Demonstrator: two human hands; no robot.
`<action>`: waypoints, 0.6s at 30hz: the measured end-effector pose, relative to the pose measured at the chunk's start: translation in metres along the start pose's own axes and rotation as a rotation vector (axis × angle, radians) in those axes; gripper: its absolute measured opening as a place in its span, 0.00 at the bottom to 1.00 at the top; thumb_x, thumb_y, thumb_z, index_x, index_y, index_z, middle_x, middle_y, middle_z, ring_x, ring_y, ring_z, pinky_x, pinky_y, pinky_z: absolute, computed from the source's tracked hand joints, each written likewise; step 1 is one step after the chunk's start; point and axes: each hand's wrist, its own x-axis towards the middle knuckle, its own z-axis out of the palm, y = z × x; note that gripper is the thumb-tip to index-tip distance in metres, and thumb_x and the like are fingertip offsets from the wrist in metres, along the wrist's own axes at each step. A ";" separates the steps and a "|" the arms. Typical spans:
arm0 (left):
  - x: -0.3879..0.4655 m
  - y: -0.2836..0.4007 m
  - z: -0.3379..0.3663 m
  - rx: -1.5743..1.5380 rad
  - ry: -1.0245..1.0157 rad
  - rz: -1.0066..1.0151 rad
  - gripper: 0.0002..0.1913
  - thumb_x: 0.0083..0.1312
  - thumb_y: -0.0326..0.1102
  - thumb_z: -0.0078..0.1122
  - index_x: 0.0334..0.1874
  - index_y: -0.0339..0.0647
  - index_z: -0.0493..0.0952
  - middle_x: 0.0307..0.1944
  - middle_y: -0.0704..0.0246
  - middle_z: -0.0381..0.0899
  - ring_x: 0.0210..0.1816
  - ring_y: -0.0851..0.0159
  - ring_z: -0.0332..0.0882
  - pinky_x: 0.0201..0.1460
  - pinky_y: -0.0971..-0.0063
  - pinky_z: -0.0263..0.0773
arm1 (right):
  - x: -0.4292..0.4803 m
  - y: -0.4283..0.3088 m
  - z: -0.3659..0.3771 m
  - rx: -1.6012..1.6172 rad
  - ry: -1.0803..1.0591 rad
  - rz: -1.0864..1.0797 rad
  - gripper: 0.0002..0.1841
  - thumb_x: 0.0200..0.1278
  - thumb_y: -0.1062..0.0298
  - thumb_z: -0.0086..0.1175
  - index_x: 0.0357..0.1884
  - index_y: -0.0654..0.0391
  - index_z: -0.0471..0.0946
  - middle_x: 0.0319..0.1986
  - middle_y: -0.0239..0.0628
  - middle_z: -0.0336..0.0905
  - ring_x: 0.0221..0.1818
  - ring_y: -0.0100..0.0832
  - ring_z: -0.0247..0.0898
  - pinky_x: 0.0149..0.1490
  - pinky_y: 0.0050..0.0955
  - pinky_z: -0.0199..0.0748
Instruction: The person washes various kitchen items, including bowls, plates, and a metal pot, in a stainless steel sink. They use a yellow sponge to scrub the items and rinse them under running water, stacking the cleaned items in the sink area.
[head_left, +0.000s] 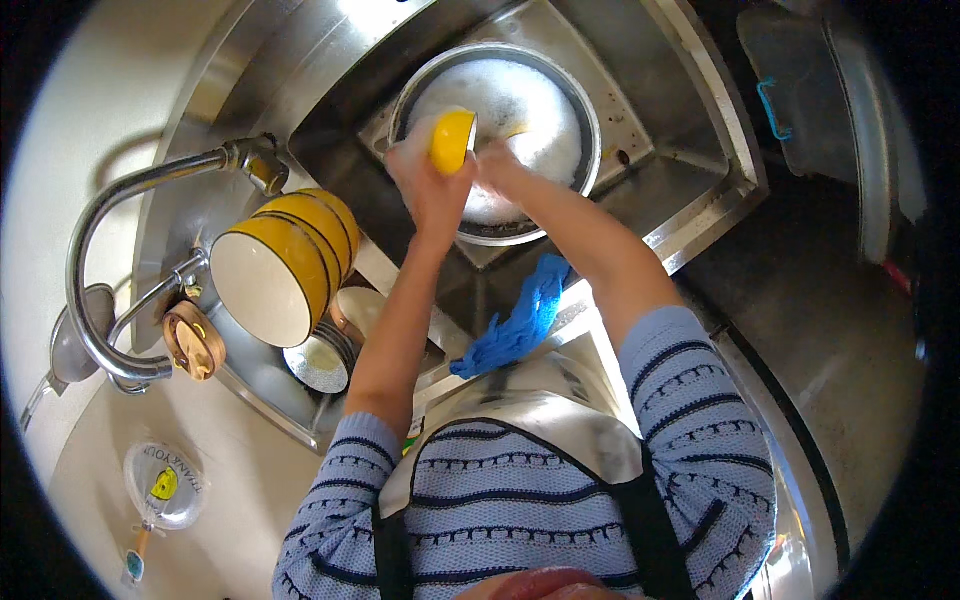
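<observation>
A round metal basin (592, 142) full of white suds stands in the stainless steel sink (675, 172). Over its left part, my left hand (431, 176) grips a small yellow bowl (450, 141) with a white inside, tilted on its side. My right hand (499, 169) is close beside the bowl, low over the suds; its fingers are blurred and partly hidden, so what it holds is unclear. Another bit of yellow and white shows in the foam near it. A blue cloth (521, 322) hangs over the sink's front edge.
Left of the sink, several yellow bowls (300, 232) lie stacked on their side, with striped white dishes (322, 364) below them. A curved metal faucet (90, 225), a small wooden item (195, 341) and a metal strainer (82, 330) are further left. A clear round fan (163, 487) lies lower left.
</observation>
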 end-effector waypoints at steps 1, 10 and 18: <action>0.001 -0.004 0.007 0.011 -0.006 0.004 0.17 0.39 0.28 0.63 0.35 0.36 0.76 0.28 0.60 0.78 0.33 0.56 0.75 0.40 0.69 0.68 | -0.008 0.006 0.001 0.016 -0.036 -0.038 0.15 0.60 0.60 0.44 0.43 0.55 0.77 0.42 0.43 0.76 0.47 0.38 0.71 0.51 0.41 0.65; -0.007 -0.047 0.071 0.071 -0.372 -0.520 0.22 0.50 0.48 0.58 0.31 0.30 0.75 0.30 0.49 0.78 0.34 0.47 0.77 0.36 0.57 0.69 | -0.081 0.037 -0.012 -0.428 -0.059 -0.245 0.15 0.57 0.57 0.48 0.46 0.47 0.73 0.37 0.42 0.75 0.45 0.41 0.70 0.50 0.41 0.68; -0.026 -0.071 0.091 0.041 -0.451 -0.510 0.23 0.51 0.45 0.57 0.39 0.27 0.72 0.32 0.47 0.77 0.37 0.43 0.75 0.41 0.58 0.70 | -0.085 0.021 -0.051 0.215 -0.518 -0.235 0.24 0.60 0.50 0.45 0.55 0.52 0.70 0.48 0.48 0.72 0.53 0.44 0.66 0.58 0.45 0.63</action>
